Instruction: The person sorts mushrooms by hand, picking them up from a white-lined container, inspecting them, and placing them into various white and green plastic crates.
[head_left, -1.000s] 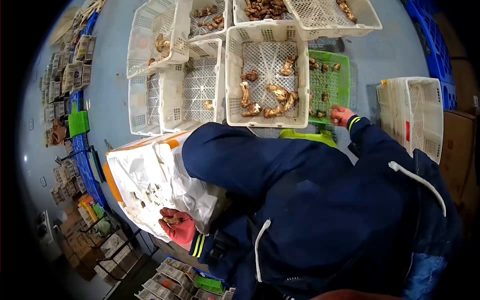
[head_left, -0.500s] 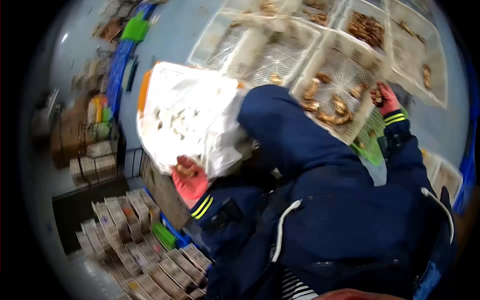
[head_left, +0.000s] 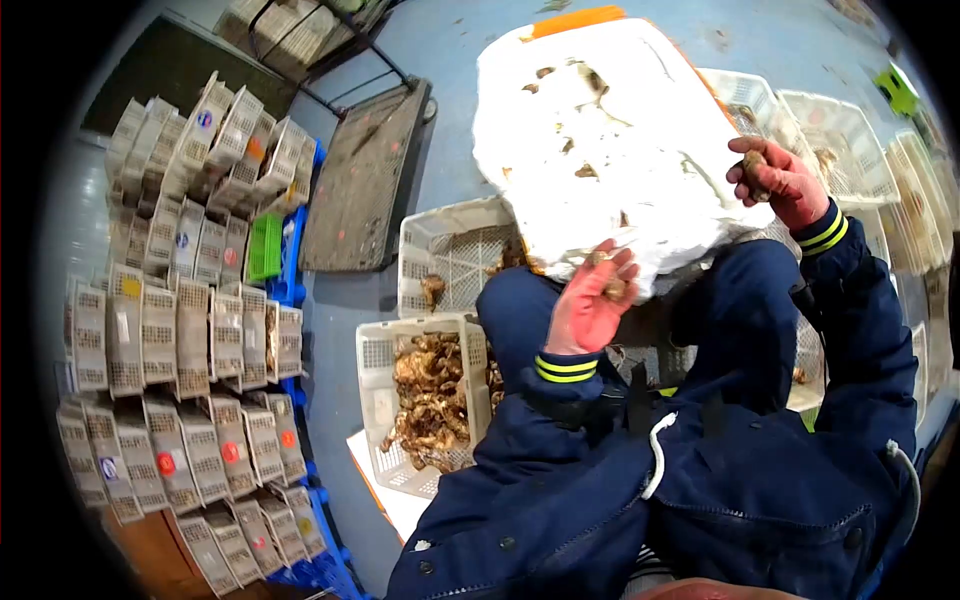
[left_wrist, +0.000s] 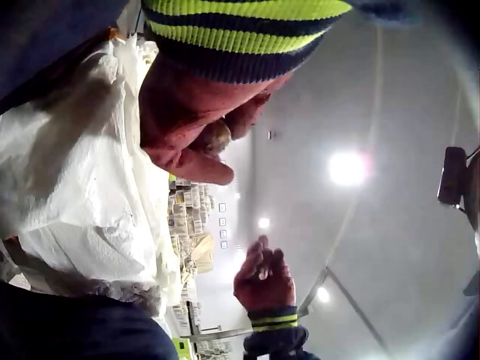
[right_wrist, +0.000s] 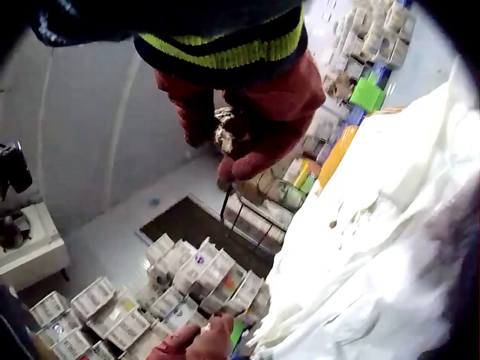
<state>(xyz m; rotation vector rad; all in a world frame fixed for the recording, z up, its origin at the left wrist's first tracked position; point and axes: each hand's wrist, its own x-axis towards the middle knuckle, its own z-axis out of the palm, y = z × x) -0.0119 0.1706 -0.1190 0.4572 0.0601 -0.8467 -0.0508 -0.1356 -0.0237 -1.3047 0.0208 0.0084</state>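
Note:
My left hand (head_left: 603, 283), in a red glove, grips a small brown knobbly piece (head_left: 612, 287) in front of my dark blue jacket, at the near edge of the white sack (head_left: 610, 130). In the left wrist view that piece (left_wrist: 214, 139) sits between the curled fingers (left_wrist: 196, 161). My right hand (head_left: 757, 172), also red-gloved, is raised at the sack's right edge and holds another brown piece (head_left: 754, 163). Seen from the right wrist, this piece (right_wrist: 225, 132) is pinched under the thumb (right_wrist: 251, 161).
The sack lines an orange crate (head_left: 565, 20). A white basket (head_left: 372, 400) heaped with brown pieces and a nearly bare one (head_left: 412, 262) sit left of my arm. More white baskets (head_left: 850, 130) lie at the right. Stacked small boxes (head_left: 190, 300) fill the left, beside a dark board (head_left: 365, 180).
The view has swung round. Both hands have lifted: the left off the sack, the right away from the baskets, each still holding a brown piece.

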